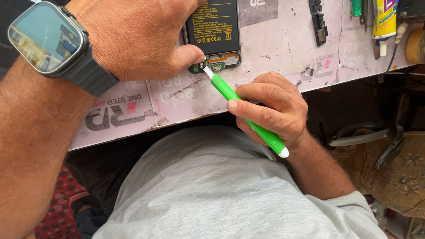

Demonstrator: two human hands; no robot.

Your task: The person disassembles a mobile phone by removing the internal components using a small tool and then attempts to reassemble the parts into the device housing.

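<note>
Two hands work on an opened smartphone (211,20) lying on the worktop (283,63): left hand (138,26) pins it flat, right hand (273,110) pinches a green pry tool (242,106), tip at the bottom board, apparently prying a connector.

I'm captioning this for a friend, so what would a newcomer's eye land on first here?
Probably the bright green pen-shaped plastic tool at centre, gripped by the right hand with its tip at the bottom edge of the opened black phone with exposed battery. Next, the left hand pressing that phone down, a large square dark-strapped wristwatch on its wrist.
</note>
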